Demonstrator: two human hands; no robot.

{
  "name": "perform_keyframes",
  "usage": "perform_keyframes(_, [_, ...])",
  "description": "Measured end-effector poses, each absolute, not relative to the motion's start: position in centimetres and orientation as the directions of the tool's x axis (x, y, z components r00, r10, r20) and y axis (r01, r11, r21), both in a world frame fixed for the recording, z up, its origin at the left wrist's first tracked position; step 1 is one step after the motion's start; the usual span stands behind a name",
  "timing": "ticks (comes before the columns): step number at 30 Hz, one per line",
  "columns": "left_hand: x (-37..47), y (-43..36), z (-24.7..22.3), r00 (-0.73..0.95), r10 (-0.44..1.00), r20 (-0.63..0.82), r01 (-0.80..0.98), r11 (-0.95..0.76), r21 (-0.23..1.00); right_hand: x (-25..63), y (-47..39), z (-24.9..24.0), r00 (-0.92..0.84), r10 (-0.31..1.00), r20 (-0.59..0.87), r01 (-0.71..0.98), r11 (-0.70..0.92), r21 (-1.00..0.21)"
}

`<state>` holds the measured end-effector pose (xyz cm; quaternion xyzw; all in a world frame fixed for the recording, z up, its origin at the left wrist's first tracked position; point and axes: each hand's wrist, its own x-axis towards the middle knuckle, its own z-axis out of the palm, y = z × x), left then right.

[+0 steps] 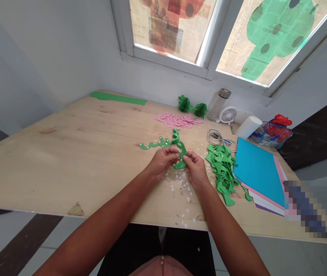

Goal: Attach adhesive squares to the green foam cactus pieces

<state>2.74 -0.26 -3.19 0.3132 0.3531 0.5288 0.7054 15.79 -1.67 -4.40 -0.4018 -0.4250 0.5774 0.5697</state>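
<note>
A curved green paper piece [182, 148] with small white bits on it is held between both hands over the wooden table. My left hand [163, 161] pinches its left side with closed fingers. On the right side, the thumb and fingers of my right hand [194, 165] close on the same piece. Just beyond my hands stands a small green curled paper [175, 136]. A wavy green paper strip [154, 144] with white squares lies to the left of it. Many small white paper bits [182, 178] are scattered on the table between and below my hands.
Green scraps [223, 168] are heaped at the right, beside scissors [227, 142] and blue sheets [257, 168]. Pink cutouts [177, 120], two green paper balls [184, 104], a bottle [219, 103], a white fan [228, 114] and a white roll [249, 127] stand or lie farther back.
</note>
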Motion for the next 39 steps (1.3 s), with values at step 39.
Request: perform_keyframes(39, [1.8, -1.4, -1.2, 0.277, 0.938, 0.209, -0.323, -0.114, 0.94, 16.6, -2.4, -2.6, -0.26, 0.961, -0.09, -0.557, -0.226, -0.799])
